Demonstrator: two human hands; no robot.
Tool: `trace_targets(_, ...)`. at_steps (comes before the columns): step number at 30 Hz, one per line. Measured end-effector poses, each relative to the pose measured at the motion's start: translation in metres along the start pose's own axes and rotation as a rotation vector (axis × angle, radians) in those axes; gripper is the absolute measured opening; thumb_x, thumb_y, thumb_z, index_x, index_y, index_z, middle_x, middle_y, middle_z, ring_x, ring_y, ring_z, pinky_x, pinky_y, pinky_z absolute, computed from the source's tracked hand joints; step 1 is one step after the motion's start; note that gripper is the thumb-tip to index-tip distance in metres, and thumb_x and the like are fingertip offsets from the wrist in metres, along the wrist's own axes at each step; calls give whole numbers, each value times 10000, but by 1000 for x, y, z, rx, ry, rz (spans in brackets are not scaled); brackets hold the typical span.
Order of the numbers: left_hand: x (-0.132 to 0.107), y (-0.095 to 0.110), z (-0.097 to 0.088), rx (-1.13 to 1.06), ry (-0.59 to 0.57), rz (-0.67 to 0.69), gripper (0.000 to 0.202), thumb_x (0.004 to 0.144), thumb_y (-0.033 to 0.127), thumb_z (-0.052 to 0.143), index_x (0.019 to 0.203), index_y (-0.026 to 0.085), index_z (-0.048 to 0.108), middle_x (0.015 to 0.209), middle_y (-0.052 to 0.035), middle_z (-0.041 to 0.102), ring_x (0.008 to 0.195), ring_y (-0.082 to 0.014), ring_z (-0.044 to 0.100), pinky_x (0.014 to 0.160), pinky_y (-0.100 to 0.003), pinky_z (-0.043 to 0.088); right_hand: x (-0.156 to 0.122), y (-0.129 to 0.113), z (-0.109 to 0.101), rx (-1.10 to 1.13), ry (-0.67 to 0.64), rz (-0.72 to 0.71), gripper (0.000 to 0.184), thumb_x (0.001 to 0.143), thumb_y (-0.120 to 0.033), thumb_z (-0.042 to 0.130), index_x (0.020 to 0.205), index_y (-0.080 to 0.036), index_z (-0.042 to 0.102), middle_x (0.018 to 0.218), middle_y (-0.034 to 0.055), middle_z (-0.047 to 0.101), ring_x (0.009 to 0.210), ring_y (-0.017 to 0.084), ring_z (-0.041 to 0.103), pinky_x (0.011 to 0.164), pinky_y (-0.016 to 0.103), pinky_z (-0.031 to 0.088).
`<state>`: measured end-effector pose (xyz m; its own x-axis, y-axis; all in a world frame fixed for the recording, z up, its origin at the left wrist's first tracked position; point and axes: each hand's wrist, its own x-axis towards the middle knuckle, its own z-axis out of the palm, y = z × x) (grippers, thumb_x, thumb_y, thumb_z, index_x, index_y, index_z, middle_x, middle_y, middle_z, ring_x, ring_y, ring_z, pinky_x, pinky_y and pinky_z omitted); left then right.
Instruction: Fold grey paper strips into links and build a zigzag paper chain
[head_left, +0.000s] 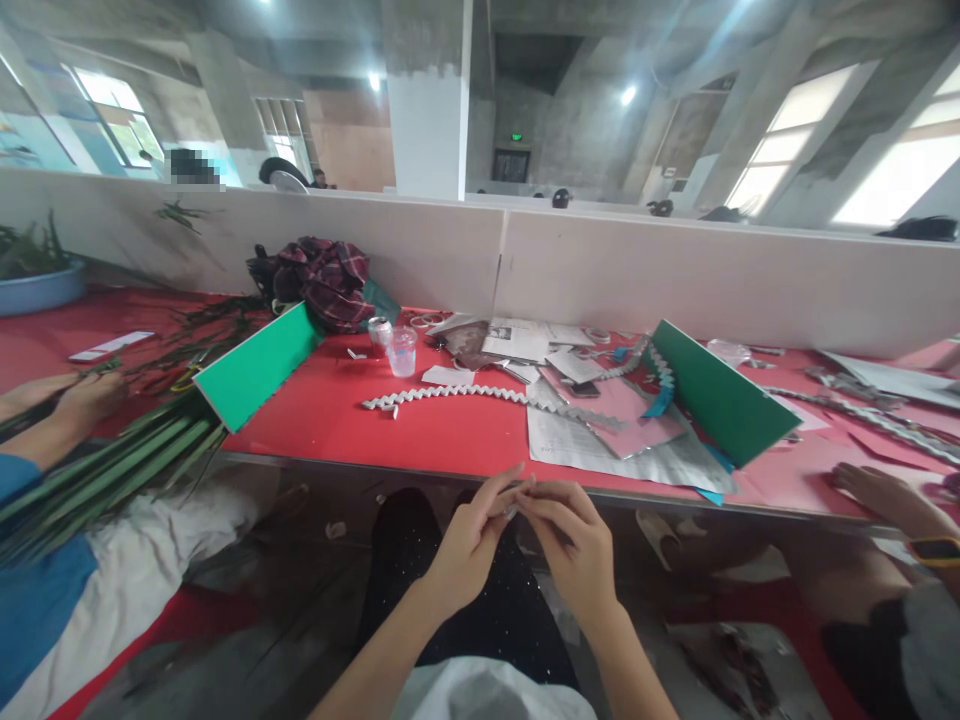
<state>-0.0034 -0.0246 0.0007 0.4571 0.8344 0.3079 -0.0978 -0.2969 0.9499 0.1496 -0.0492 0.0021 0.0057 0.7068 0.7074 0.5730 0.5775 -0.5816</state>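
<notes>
My left hand (pixel 471 540) and my right hand (pixel 574 545) meet over my lap, just below the front edge of the red table (pixel 450 430). The fingers of both pinch a small silvery strip (pixel 517 497) between them, of which only a sliver shows. On the table in front lies a long folded zigzag chain of silver paper (pixel 457 394). Sheets of silver and pink paper (pixel 600 425) lie to its right.
Two green card dividers (pixel 255 365) (pixel 720 395) stand on the table. A clear plastic cup (pixel 403 350) and a plaid cloth bundle (pixel 322 280) sit behind. A person at left handles long green leaves (pixel 97 470); another person's hand (pixel 881 495) rests at right. A white partition (pixel 600 270) backs the table.
</notes>
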Motion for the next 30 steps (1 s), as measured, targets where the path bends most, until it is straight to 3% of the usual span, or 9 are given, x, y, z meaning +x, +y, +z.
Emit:
trace_targets(6,-1,-2,1,-132,-33,-57,482,909,220,439,1377,236,325,1334,-88,516,1292,-194,402,1114,-388,260,-1,4,1,-73,-20,-63,211,838,-95,550,949,-233,665,949,61,626,902,175,599,786,312,501)
trace_targets(10,-1,-2,0,-369,-92,-103,615,866,237,541,1405,251,243,1405,-112,429,1311,-218,374,1095,-405,296,-2,9,1,-133,-38,-169,284,847,-79,515,1021,-259,649,937,55,656,900,192,597,789,354,499)
trace_targets(13,-2,-3,1,-393,-50,-92,595,867,272,545,1394,236,272,1388,-129,447,1301,-224,390,1088,-414,306,-2,10,2,-149,-49,-207,283,853,-102,510,1023,-275,655,901,47,674,868,197,605,766,364,503)
trace_targets(18,0,-3,0,-320,2,-69,540,887,290,507,1391,258,314,1349,-105,498,1255,-209,454,1073,-404,334,-1,5,1,-111,-52,-163,221,842,-105,530,960,-246,651,855,42,663,814,184,597,741,345,493)
trace_targets(20,1,-3,-2,-249,12,-53,482,874,282,527,1343,263,415,1315,-88,536,1219,-210,494,1047,-388,372,0,3,-1,-93,-66,-132,204,847,-97,518,948,-231,634,853,48,648,815,184,588,738,343,484)
trace_targets(24,4,-2,-11,29,109,59,184,781,252,648,949,218,713,1118,-71,669,1053,-222,612,957,-338,458,0,0,-6,-65,-116,-110,201,865,-106,486,950,-227,622,875,58,634,834,188,583,747,344,480)
trace_targets(30,3,5,-15,261,203,219,59,743,226,686,772,212,736,772,-35,704,730,-156,652,698,-245,516,1,-3,-7,-28,-128,-101,202,868,-118,489,928,-233,644,870,58,646,828,186,597,729,329,493)
